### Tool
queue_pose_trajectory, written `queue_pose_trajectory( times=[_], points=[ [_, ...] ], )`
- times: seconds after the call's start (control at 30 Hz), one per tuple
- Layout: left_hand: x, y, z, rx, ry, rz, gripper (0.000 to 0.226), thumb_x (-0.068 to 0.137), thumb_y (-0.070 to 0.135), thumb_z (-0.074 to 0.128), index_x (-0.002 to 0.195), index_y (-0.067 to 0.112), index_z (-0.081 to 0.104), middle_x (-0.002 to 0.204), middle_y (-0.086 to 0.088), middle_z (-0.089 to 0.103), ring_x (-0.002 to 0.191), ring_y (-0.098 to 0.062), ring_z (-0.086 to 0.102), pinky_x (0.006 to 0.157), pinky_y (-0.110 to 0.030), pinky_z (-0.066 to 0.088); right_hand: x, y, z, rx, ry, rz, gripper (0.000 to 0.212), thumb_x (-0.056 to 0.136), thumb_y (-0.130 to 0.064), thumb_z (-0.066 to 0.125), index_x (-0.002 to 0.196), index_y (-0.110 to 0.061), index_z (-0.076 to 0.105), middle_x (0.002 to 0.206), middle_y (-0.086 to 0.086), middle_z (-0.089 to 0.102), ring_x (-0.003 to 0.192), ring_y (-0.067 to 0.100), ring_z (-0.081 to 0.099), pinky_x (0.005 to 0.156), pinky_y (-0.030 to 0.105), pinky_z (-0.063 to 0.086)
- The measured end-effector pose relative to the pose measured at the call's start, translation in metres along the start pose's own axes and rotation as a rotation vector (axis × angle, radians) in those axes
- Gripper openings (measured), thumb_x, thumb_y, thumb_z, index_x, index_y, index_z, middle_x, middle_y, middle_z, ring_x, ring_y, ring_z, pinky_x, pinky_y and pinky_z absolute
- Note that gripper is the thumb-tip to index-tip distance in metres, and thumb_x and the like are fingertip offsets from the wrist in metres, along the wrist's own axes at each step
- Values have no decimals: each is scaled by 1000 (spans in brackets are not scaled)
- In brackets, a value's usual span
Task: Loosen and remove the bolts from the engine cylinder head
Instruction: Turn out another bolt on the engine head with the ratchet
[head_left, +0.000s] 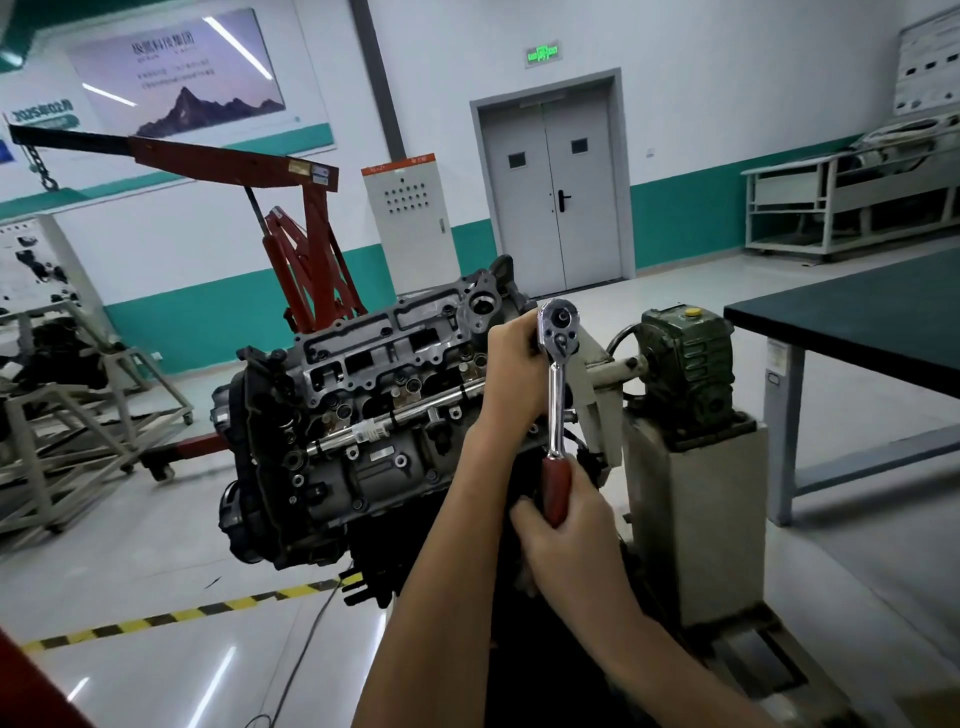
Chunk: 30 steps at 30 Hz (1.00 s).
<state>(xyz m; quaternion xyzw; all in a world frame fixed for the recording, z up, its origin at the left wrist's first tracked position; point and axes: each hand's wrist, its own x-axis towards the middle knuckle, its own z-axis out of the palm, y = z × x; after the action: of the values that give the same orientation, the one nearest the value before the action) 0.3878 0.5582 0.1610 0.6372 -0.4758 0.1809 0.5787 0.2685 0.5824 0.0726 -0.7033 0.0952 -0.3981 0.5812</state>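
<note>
An engine with its grey cylinder head (384, 364) exposed sits tilted on a stand in the middle of the head view. A chrome ratchet wrench (557, 374) with a red handle stands almost upright at the head's right end. My left hand (511, 374) curls around the ratchet's head from the left and hides whatever socket and bolt lie under it. My right hand (571, 525) grips the red handle at the lower end. Several bolt heads show along the cylinder head's edges.
The stand's green gearbox (685, 358) and grey pedestal (696, 509) sit just right of my hands. A dark-topped workbench (857, 317) is at far right. A red engine hoist (306, 260) stands behind the engine, a metal frame trolley (67, 415) at left, and yellow-black floor tape (182, 616) below.
</note>
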Motion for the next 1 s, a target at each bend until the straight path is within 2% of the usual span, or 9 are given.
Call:
queue_pose_trajectory(
  times=[0.1, 0.23, 0.3, 0.4, 0.5, 0.6, 0.73, 0.87, 1.0],
  points=[
    [1, 0, -1, -2, -7, -46, 44, 75, -13, 57, 50, 20, 42, 48, 14, 38, 49, 0, 29, 49, -18, 26, 15, 1, -50, -238, -111, -83, 27, 75, -3, 64, 71, -25, 48, 47, -7, 45, 39, 3, 45, 40, 9, 34],
    [1, 1, -3, -2, -29, -65, 19, 78, -7, 59, 61, -11, 53, 53, -19, 48, 53, -12, 31, 49, -26, 27, 60, -19, -125, -663, -305, -238, 27, 77, -5, 68, 85, -25, 53, 58, -4, 51, 44, 7, 49, 46, 15, 42],
    [-2, -1, -5, -29, -5, -56, 20, 78, -9, 56, 58, -9, 49, 52, -12, 44, 52, -10, 29, 47, -22, 25, 74, -22, -135, -757, -314, -317, 32, 77, -4, 69, 81, -28, 48, 56, -6, 49, 47, 6, 50, 46, 11, 38],
    [-4, -2, -4, -57, -5, -70, 29, 77, -12, 56, 54, 5, 53, 50, -6, 50, 52, -11, 35, 49, -24, 30, 51, -8, -110, -631, -187, -205, 23, 78, -8, 68, 84, -24, 52, 60, 3, 52, 47, 8, 50, 47, 12, 40],
    [-3, -1, -3, -84, 29, -50, 49, 80, -12, 59, 51, 26, 45, 47, 14, 43, 48, 0, 32, 48, -17, 28, 11, 6, -48, -325, -2, -80, 18, 75, -7, 67, 83, -19, 54, 52, -6, 49, 43, 4, 49, 41, 9, 36],
    [-3, 0, -4, -63, 13, -19, 52, 81, -11, 60, 52, 25, 36, 50, 10, 35, 49, -2, 25, 47, -18, 23, -3, 2, -1, -31, -16, 2, 21, 77, -6, 61, 72, -20, 47, 45, -6, 43, 35, 7, 42, 37, 23, 42],
    [-3, -1, -6, -61, -7, -69, 43, 81, -10, 59, 51, 17, 45, 50, 3, 42, 51, -6, 31, 48, -23, 27, 16, 1, -50, -297, -143, -98, 28, 76, -3, 62, 70, -24, 45, 50, -4, 45, 38, 5, 41, 41, 13, 35],
    [0, 4, -6, -26, -60, -83, 20, 80, -8, 57, 61, -10, 52, 55, -16, 47, 55, -13, 32, 49, -26, 27, 61, -26, -127, -658, -354, -239, 43, 76, 2, 66, 72, -35, 44, 55, -7, 48, 47, 1, 50, 47, 7, 37],
    [-1, 3, -6, -37, -20, -77, 28, 79, -9, 57, 55, 4, 49, 55, -8, 44, 53, -10, 30, 48, -21, 26, 67, -26, -129, -702, -272, -260, 38, 77, -2, 67, 82, -34, 46, 58, -3, 51, 46, 7, 49, 48, 9, 38]
  ],
)
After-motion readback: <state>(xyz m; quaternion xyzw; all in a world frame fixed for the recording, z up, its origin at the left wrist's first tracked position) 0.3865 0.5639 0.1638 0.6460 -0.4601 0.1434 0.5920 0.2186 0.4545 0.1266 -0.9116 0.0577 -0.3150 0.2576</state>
